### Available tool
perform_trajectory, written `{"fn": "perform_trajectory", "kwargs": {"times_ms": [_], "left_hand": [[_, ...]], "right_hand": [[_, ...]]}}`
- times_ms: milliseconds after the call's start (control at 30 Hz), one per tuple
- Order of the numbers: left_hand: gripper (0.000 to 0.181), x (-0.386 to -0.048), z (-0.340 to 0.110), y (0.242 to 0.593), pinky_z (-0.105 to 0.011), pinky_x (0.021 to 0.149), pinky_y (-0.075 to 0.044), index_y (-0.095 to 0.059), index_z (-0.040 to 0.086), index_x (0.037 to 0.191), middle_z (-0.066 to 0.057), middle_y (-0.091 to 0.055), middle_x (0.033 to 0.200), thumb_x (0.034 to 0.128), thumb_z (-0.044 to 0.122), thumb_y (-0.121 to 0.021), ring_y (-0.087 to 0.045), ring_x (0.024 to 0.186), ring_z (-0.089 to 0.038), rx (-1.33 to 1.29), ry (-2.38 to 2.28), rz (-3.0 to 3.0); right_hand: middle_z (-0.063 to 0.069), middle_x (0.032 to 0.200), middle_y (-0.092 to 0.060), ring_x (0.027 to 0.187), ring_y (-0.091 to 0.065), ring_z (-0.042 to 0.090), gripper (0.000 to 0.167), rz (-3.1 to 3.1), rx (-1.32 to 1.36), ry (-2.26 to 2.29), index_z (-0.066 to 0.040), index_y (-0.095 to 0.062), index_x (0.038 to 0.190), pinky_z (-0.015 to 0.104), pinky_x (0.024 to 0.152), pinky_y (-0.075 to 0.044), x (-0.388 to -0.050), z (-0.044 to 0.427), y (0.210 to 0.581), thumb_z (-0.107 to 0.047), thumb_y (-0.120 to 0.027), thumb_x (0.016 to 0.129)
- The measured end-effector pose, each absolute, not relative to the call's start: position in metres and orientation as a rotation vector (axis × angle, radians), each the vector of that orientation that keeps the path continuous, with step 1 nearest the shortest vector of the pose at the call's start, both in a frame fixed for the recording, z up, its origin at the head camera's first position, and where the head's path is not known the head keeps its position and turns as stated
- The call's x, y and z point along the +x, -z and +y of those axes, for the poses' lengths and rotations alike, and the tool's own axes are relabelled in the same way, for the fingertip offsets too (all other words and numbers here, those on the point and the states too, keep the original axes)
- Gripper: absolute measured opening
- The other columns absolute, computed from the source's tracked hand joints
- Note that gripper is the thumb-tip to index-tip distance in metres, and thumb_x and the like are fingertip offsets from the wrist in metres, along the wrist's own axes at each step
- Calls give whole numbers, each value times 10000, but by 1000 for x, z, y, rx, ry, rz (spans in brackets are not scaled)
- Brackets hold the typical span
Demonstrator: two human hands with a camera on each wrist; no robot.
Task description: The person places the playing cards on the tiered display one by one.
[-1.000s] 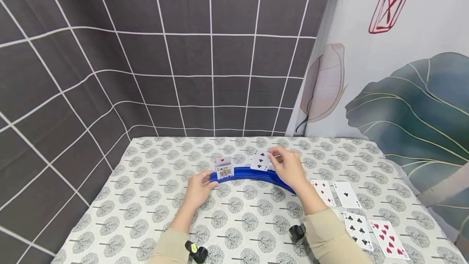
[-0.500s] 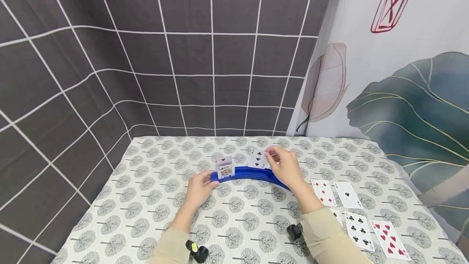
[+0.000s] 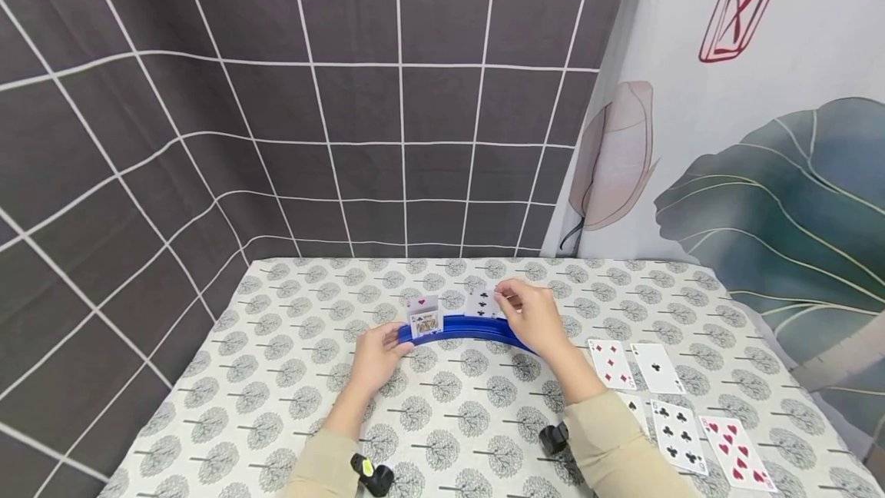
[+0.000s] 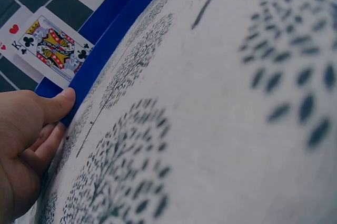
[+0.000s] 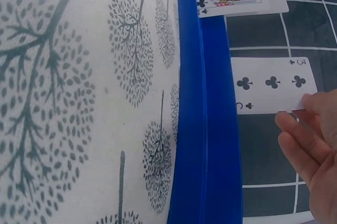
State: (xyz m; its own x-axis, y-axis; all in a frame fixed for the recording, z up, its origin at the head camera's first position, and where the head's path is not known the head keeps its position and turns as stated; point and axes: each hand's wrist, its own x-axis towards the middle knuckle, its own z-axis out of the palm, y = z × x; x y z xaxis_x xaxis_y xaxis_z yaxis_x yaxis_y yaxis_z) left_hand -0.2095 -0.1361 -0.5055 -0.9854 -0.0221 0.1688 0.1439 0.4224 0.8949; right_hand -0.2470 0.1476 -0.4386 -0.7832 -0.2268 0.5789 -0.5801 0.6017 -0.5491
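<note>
Shifted left since the earlier frame: one white rectangular three-of-clubs card (image 5: 272,90), pinched in the right hand's (image 3: 535,319) fingers at the rear edge of one curved blue plastic holder (image 3: 477,327); seating, I cannot tell. Left hand (image 3: 376,357): fingers gripping the holder's left end, beside one upright white king-of-clubs card (image 4: 55,48).

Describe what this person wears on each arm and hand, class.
The left sleeve and right sleeve are plain beige cloth. The left camera and right camera are black; the left one bears a yellow-green mark. The left hand and right hand wear no gloves.
</note>
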Motion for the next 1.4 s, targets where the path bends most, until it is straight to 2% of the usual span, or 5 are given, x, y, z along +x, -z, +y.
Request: {"fn": "perform_trajectory", "kwargs": {"times_ms": [167, 400, 600, 933, 1400], "left_hand": [[373, -210, -136, 505, -294, 889, -619, -671, -68, 1193, -272, -702, 1120, 842, -6, -779, -703, 1058, -377, -107, 1606, -2523], [390, -210, -136, 507, -312, 899, -618, -671, -69, 1201, -273, -701, 1124, 833, -12, -787, -699, 1066, -386, -97, 1601, -2514], [389, -209, -136, 508, -316, 895, -621, -668, -73, 1204, -275, -701, 1121, 835, -20, -782, -699, 1060, -389, -102, 1591, -2515], [397, -210, -135, 507, -288, 896, -615, -670, -57, 1214, -263, -701, 1137, 836, -11, -782, -698, 1072, -375, -78, 1607, -2521], [395, -209, -135, 504, -295, 901, -615, -664, -63, 1219, -266, -696, 1147, 843, -13, -776, -692, 1084, -379, -67, 1623, -2524]], "right_hand": [[143, 926, -757, 811, -742, 264, 90, -2400, 658, -1077, 6, -713, 1003, 327, 733, -666, -246, 149, 441, 14, -718, 913], [169, 946, -744, 813, -741, 280, 284, -2432, 674, -1095, 32, -663, 1138, 341, 744, -666, -244, 153, 446, 52, -746, 868], [184, 983, -738, 843, -740, 280, 378, -2486, 695, -1152, 40, -639, 1183, 344, 793, -659, -240, 159, 449, 78, -770, 830], [170, 1010, -733, 872, -738, 272, 409, -2532, 690, -1181, 35, -639, 1201, 349, 831, -651, -236, 171, 452, 72, -782, 820], [179, 991, -738, 841, -746, 271, 367, -2517, 675, -1114, 20, -645, 1184, 369, 808, -657, -231, 187, 454, 48, -778, 843]]}}
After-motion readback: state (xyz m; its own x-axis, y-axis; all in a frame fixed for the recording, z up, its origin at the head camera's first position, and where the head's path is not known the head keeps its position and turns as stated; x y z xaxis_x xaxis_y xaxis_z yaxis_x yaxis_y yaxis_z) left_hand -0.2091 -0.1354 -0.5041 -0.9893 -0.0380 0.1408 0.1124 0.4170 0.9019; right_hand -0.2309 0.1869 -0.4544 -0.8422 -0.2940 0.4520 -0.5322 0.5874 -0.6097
